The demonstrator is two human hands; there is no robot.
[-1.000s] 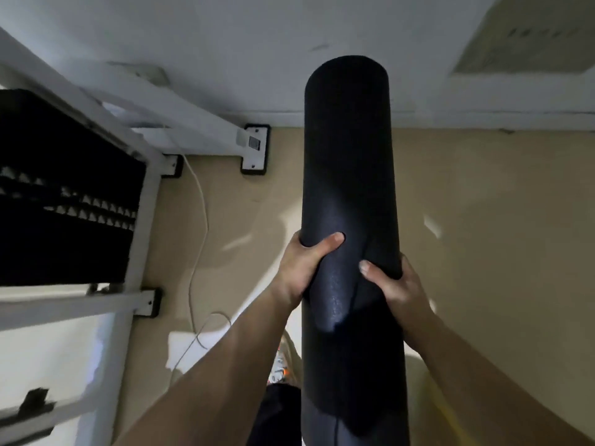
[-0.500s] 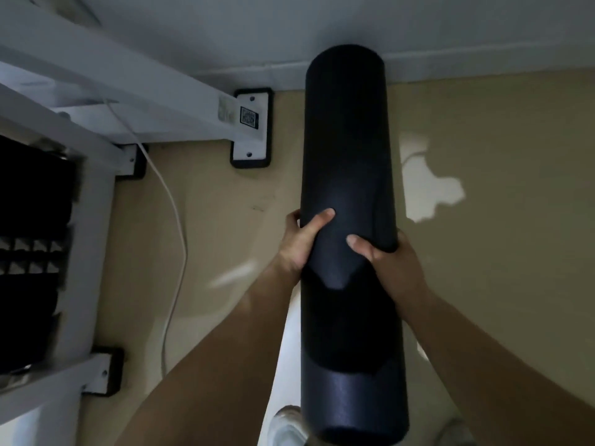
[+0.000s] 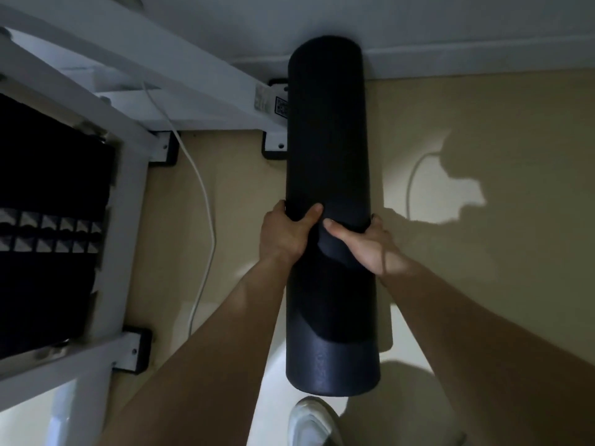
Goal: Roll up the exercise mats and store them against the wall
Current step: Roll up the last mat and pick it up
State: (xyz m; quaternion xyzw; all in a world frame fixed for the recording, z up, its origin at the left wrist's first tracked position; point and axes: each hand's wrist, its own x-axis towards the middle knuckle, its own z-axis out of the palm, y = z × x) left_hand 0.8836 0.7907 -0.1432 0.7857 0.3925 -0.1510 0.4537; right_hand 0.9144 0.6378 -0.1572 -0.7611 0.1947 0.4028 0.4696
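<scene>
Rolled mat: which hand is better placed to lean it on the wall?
Right, marginally. Both hands grip the rolled mat mid-length, but the right hand has open floor beside it, while the left hand sits next to the white frame.

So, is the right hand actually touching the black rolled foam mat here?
Touching. The head view shows the right hand gripping the black rolled foam mat, its thumb pressed flat across the roll's front with no gap.

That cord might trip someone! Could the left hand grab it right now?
Probably not yet: the left hand and right hand both grip the mat. The cord runs to its left, with nothing between.
</scene>
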